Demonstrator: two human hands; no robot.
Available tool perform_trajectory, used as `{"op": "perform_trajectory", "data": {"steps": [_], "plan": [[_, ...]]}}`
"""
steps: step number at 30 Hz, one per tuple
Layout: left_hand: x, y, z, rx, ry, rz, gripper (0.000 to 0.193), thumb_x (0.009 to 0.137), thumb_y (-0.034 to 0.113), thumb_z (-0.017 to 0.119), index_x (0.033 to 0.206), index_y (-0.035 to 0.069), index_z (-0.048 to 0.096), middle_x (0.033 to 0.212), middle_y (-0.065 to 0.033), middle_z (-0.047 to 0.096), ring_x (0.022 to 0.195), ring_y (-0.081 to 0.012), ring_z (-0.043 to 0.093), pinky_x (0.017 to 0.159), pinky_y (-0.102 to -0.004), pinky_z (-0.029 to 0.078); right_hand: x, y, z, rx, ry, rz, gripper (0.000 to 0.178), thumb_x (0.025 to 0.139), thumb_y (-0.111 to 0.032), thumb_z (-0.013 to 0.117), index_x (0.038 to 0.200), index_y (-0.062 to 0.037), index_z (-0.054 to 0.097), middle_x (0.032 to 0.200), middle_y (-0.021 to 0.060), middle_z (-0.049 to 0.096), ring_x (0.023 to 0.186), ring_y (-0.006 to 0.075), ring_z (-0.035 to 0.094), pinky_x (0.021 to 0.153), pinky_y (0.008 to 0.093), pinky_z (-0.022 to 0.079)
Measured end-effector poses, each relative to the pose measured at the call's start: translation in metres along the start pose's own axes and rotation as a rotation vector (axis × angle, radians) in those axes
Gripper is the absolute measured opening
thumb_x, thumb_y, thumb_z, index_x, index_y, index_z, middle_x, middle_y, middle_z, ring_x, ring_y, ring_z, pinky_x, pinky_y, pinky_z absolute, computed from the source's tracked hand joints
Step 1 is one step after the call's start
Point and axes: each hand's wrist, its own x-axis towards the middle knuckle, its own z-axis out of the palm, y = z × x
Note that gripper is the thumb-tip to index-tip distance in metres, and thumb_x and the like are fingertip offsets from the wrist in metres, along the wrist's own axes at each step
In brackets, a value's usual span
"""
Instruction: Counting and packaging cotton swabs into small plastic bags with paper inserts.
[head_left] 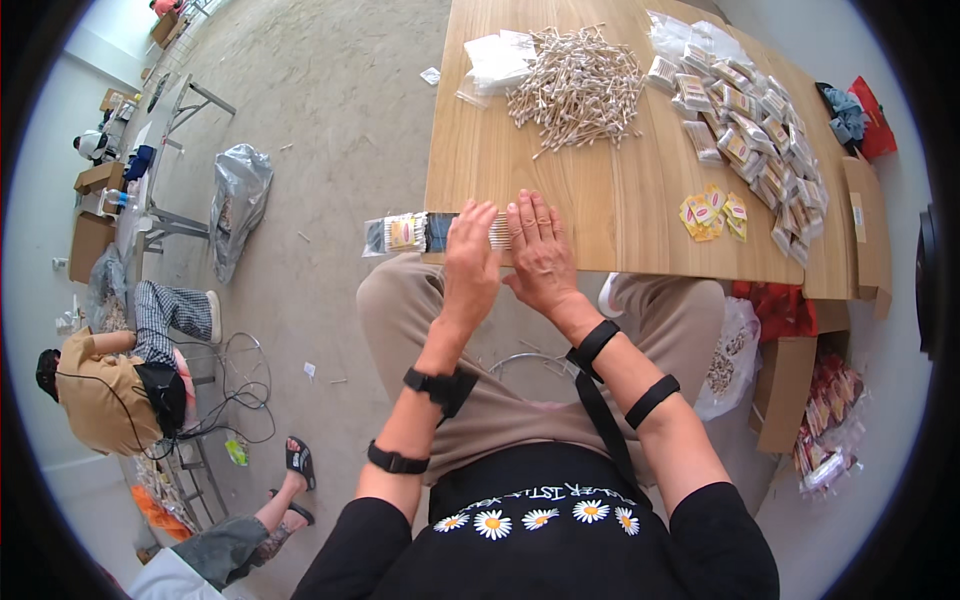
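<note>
My left hand (471, 258) and my right hand (541, 252) lie side by side at the table's near edge, fingers stretched out flat. A small row of cotton swabs (500, 231) shows in the gap between them, touched from both sides; my hands hide the rest of it. Left of my left hand a dark flat strip (437, 231) sticks out at the table corner. On its outer end is a clear bag of swabs with a yellow label card (403, 233), reaching past the edge. Farther back, a big heap of loose cotton swabs (580, 88) is spread on the wooden table (640, 190).
Empty clear bags (500, 60) lie left of the heap. Yellow label cards (712, 212) and a pile of filled swab packets (755, 125) are at the right. Cardboard boxes (785, 390) stand below right. Another person (110, 390) sits at the far left, near cables (245, 390).
</note>
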Motion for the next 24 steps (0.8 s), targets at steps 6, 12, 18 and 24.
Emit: {"op": "perform_trajectory", "data": {"steps": [6,12,18,24], "plan": [[-0.029,-0.003,0.002,0.711,-0.22,0.207,0.088,0.07,0.011,0.072,0.149,0.0,0.035,0.157,-0.0184,0.032,0.15,-0.0331,0.021,0.121,-0.0522,0.012,0.0,-0.001,-0.003,0.012,0.011,-0.003,0.096,0.066,-0.024,0.079,0.147,0.0034,0.035,0.157,0.0234,0.028,0.149,0.0361,0.021,0.123,0.0466,0.016],[-0.018,-0.029,0.033,0.907,-0.114,0.212,0.094,0.072,0.02,0.075,0.153,0.002,0.029,0.161,-0.0166,0.025,0.152,-0.0303,0.018,0.121,-0.0556,0.005,-0.001,-0.003,0.003,-0.009,0.051,-0.043,0.077,0.076,-0.017,0.062,0.145,0.0071,0.038,0.156,0.026,0.03,0.149,0.038,0.023,0.122,0.0467,0.016],[-0.016,-0.031,0.039,0.924,-0.088,0.207,0.096,0.072,0.025,0.077,0.153,0.003,0.029,0.161,-0.0159,0.025,0.152,-0.0285,0.018,0.12,-0.058,0.004,-0.004,0.001,0.009,-0.013,0.102,-0.055,0.071,0.077,-0.012,0.061,0.143,0.0063,0.041,0.155,0.0255,0.031,0.148,0.0376,0.025,0.122,0.046,0.018],[-0.02,-0.027,0.038,0.967,-0.094,0.197,0.09,0.074,0.019,0.073,0.152,0.003,0.031,0.16,-0.016,0.027,0.152,-0.0287,0.019,0.119,-0.0588,0.005,-0.002,0.002,0.012,-0.055,0.1,-0.063,0.07,0.078,-0.01,0.06,0.142,0.0072,0.04,0.154,0.0263,0.032,0.148,0.0384,0.026,0.122,0.0464,0.019]]}}
